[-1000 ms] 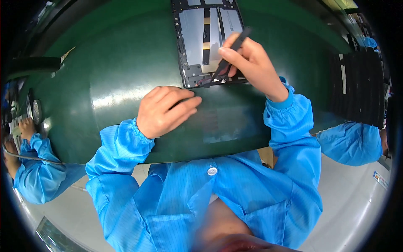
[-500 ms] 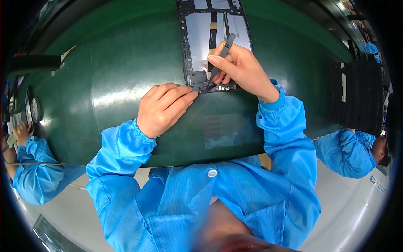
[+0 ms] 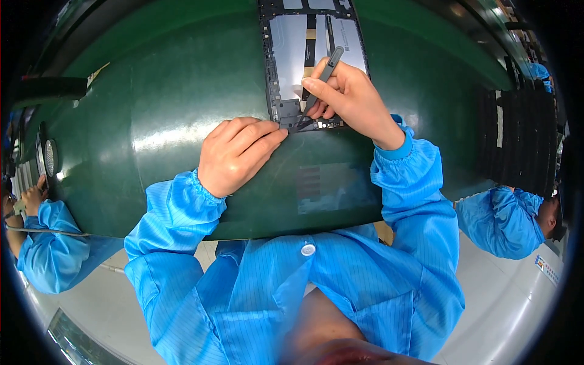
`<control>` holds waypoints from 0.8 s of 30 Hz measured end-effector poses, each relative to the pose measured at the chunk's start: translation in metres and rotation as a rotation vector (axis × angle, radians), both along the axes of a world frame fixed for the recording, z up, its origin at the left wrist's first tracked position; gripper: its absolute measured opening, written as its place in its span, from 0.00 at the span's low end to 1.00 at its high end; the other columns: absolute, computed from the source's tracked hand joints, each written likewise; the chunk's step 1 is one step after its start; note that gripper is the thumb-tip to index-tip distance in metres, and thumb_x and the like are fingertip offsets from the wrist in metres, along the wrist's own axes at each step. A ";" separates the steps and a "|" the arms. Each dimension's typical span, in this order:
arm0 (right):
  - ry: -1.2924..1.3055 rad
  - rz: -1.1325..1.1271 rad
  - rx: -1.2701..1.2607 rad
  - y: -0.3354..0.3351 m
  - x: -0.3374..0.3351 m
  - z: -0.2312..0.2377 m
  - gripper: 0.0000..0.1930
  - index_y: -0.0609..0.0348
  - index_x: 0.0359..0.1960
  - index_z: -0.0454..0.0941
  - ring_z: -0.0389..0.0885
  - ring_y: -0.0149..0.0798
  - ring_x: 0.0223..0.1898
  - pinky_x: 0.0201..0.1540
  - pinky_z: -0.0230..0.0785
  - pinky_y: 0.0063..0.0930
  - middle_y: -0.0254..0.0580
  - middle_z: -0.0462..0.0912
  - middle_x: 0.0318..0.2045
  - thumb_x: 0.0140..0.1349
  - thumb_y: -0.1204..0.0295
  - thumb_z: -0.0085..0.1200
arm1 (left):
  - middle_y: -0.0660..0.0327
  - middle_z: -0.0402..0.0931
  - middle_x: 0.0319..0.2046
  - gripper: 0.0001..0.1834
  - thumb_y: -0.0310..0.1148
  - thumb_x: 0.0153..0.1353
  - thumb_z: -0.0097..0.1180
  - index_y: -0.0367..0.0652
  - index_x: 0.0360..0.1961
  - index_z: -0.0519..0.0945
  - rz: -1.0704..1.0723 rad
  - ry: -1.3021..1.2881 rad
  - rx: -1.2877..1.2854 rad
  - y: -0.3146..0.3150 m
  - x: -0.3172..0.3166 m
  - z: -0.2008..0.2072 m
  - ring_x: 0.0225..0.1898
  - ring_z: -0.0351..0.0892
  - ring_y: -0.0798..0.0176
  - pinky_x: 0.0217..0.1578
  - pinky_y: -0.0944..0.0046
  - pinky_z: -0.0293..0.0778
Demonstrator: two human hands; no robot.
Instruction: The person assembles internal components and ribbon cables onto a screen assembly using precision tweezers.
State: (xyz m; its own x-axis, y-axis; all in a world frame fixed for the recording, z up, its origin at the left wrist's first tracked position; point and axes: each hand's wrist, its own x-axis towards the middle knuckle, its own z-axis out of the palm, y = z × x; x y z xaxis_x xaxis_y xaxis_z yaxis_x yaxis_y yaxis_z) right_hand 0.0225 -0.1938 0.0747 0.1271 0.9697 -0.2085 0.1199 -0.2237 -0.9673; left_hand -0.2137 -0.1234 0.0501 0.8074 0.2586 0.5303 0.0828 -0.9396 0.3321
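An opened tablet [image 3: 289, 58] lies on the green bench, its inside showing silvery plates, a black frame and a dark ribbon strip down the middle. My right hand [image 3: 348, 97] is closed around dark grey tweezers [image 3: 333, 62], whose tips point down at a small black part [image 3: 291, 121] by the tablet's near edge. The exact contact of the tips is too small to make out. My left hand [image 3: 236, 155] has its fingertips drawn together on the near left corner of the tablet, beside that part; its thumb is hidden.
Black stacked trays or pads [image 3: 517, 140] stand at the right of the green bench [image 3: 182, 201]. A round grey object [image 3: 50, 158] and a dark bar [image 3: 52, 89] are at the left. Co-workers in blue sleeves sit on both sides; one hand [image 3: 33, 198] shows at left.
The tablet's far part has shifted very slightly away. My hands and the tweezers stay nearly in place. The co-worker's hand at left has moved a little.
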 end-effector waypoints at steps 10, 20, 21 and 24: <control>-0.017 -0.019 -0.011 0.000 0.001 0.002 0.13 0.67 0.43 0.75 0.87 0.32 0.26 0.26 0.76 0.21 0.43 0.85 0.25 0.71 0.66 0.58 | 0.62 0.84 0.40 0.18 0.22 0.44 0.71 0.43 0.40 0.87 -0.007 -0.010 -0.011 0.000 0.002 -0.002 0.39 0.83 0.59 0.37 0.61 0.79; -0.039 -0.021 -0.027 -0.001 0.001 0.001 0.13 0.67 0.41 0.76 0.86 0.31 0.26 0.25 0.76 0.22 0.43 0.85 0.25 0.71 0.66 0.58 | 0.64 0.81 0.44 0.26 0.30 0.47 0.60 0.53 0.52 0.86 0.003 0.147 0.130 -0.005 -0.002 0.002 0.42 0.81 0.60 0.39 0.61 0.78; -0.042 -0.018 -0.026 -0.001 0.001 0.002 0.13 0.67 0.41 0.76 0.86 0.31 0.26 0.25 0.76 0.22 0.43 0.85 0.25 0.71 0.66 0.58 | 0.64 0.80 0.44 0.26 0.30 0.47 0.60 0.53 0.52 0.86 0.003 0.168 0.128 -0.004 -0.003 0.003 0.43 0.81 0.60 0.40 0.61 0.78; 0.035 -0.071 -0.029 -0.005 0.006 0.005 0.13 0.65 0.42 0.76 0.86 0.31 0.28 0.27 0.76 0.21 0.43 0.85 0.27 0.71 0.65 0.57 | 0.63 0.80 0.44 0.27 0.30 0.48 0.60 0.53 0.53 0.86 0.008 0.189 0.109 -0.005 -0.002 0.004 0.43 0.81 0.59 0.40 0.60 0.78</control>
State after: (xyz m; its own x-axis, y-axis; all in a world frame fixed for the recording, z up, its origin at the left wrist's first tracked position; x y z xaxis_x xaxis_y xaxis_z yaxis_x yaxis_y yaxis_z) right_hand 0.0282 -0.1986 0.0797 0.1874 0.9520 -0.2419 0.0693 -0.2585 -0.9635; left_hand -0.2155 -0.1286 0.0539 0.8935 0.2143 0.3945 0.1413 -0.9683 0.2060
